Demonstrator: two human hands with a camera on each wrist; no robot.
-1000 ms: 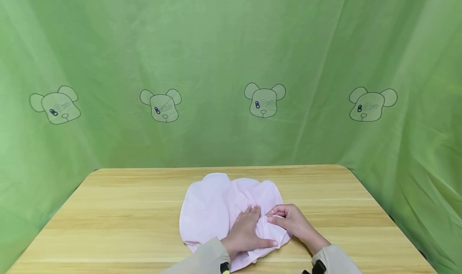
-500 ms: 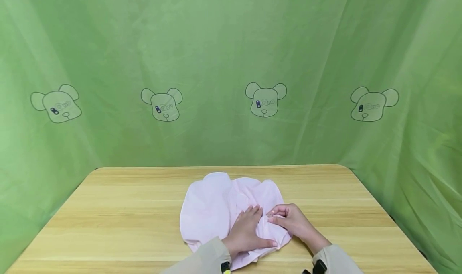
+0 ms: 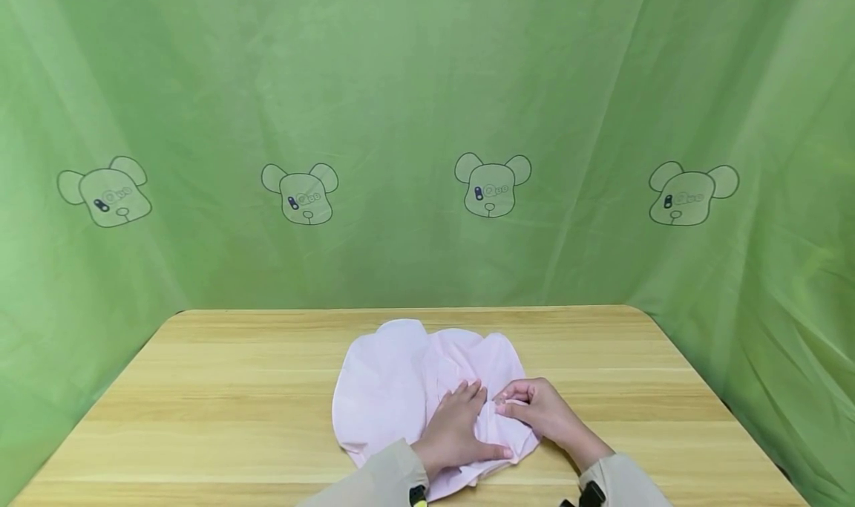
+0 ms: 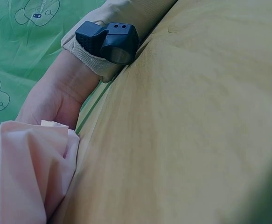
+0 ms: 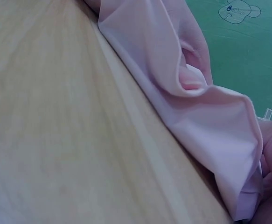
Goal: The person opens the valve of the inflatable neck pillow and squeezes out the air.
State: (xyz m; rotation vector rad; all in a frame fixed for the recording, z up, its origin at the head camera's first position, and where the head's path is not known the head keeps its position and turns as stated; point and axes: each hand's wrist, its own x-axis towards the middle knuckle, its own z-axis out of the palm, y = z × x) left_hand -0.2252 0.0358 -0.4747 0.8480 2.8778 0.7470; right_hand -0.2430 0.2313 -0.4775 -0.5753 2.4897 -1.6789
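Observation:
A crumpled piece of thin pink cloth [image 3: 381,388] lies on the table, flat on its left part and gathered into folds on its right. My left hand [image 3: 456,422] rests on the folds, fingers extended forward and thumb out to the right. Beside it, my right hand [image 3: 539,409] pinches a raised fold between thumb and fingertips. The right wrist view shows the cloth's edge [image 5: 219,123] standing up in waves between both hands. By the right hand, a small clear piece [image 5: 268,114] sticks up past the fold. The left wrist view has the right hand [image 4: 56,100] behind the bunched cloth.
The wooden table [image 3: 234,403] has rounded far corners and extends around the cloth on all sides. A green curtain [image 3: 387,84] printed with bear heads hangs behind and at both sides. A black device [image 4: 112,42] sits at the right sleeve cuff.

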